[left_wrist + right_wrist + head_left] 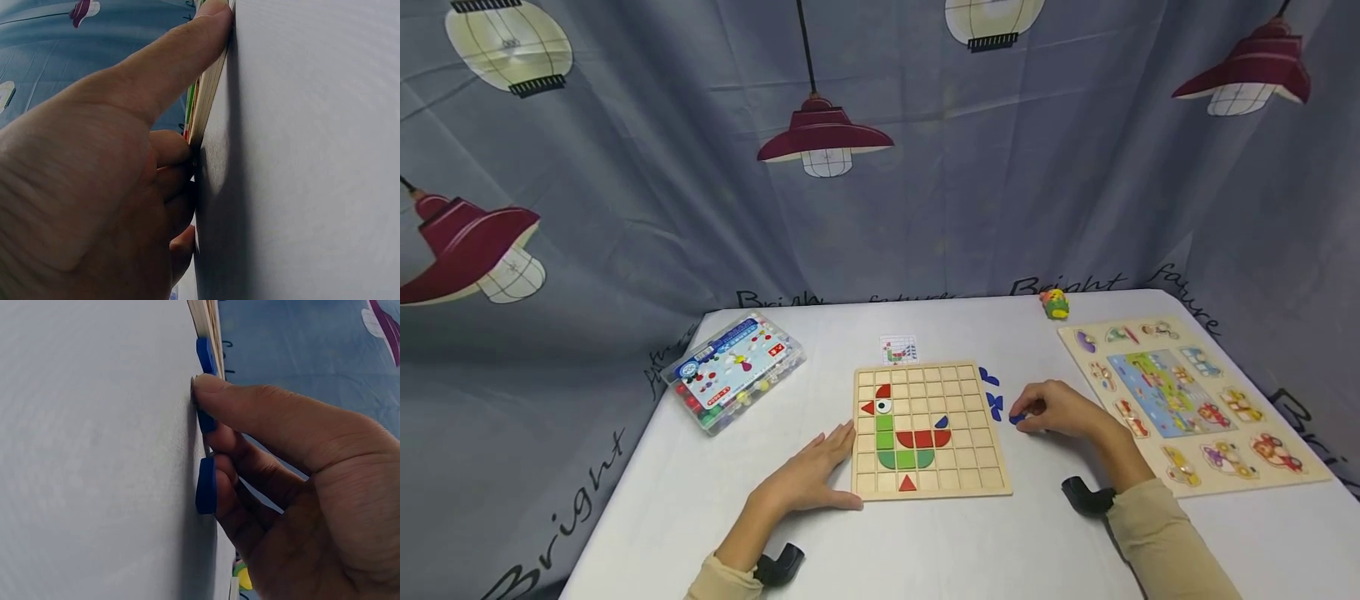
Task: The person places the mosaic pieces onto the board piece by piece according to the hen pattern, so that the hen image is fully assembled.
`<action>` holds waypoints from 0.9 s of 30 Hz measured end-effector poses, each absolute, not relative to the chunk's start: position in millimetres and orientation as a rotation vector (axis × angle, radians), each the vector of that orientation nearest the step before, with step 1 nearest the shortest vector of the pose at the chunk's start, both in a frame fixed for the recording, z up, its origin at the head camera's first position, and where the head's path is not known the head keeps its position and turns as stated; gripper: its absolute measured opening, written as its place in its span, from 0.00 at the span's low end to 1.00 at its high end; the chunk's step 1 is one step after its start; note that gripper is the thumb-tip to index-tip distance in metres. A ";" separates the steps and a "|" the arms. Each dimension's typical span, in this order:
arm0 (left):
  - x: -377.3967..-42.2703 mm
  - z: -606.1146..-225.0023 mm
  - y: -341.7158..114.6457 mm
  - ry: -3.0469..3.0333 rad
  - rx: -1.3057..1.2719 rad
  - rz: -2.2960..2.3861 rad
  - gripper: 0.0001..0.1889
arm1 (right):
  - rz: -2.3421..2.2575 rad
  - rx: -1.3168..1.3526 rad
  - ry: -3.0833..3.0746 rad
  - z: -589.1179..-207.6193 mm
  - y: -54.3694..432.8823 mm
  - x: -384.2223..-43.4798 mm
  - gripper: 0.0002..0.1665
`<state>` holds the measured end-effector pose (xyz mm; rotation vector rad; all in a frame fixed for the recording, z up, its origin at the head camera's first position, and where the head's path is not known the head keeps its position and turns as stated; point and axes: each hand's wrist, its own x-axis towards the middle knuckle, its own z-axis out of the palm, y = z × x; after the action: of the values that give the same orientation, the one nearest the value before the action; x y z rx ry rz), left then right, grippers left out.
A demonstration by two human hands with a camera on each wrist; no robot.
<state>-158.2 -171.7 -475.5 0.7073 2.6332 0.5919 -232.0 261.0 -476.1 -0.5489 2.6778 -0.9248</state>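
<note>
A square wooden grid board (970, 467) lies on the table, with coloured pieces forming a bird-like shape. My left hand (808, 473) rests beside its left edge, fingers extended and thumb at the near-left corner; the left wrist view shows that thumb against the board's side. To the right of the board, my right hand (1060, 410) pinches a small blue piece (1017, 418) at table level between thumb and fingertips. More blue pieces (995, 406) lie between it and the board. In the right wrist view, another blue piece (206, 487) stands by the curled fingers.
A small picture card (898, 350) lies behind the board. Back left is a clear plastic case (733, 371) of coloured pieces. A wooden picture puzzle (1210, 475) lies at the right, close to the right forearm, with a small toy figure (1056, 304) behind.
</note>
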 end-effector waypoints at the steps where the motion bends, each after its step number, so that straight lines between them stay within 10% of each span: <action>1: -158.6 -475.4 -171.6 2.632 0.709 0.595 0.60 | -0.924 -0.549 2.676 -475.5 261.0 -232.4 0.09; 27: -160.8 -477.9 -171.5 2.644 0.716 0.573 0.59 | -0.827 -0.771 2.565 -450.9 190.5 -261.9 0.07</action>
<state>-160.8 -171.5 -477.9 0.7155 2.6436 0.5732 -261.9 190.5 -450.9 -0.7709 2.5650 -0.8271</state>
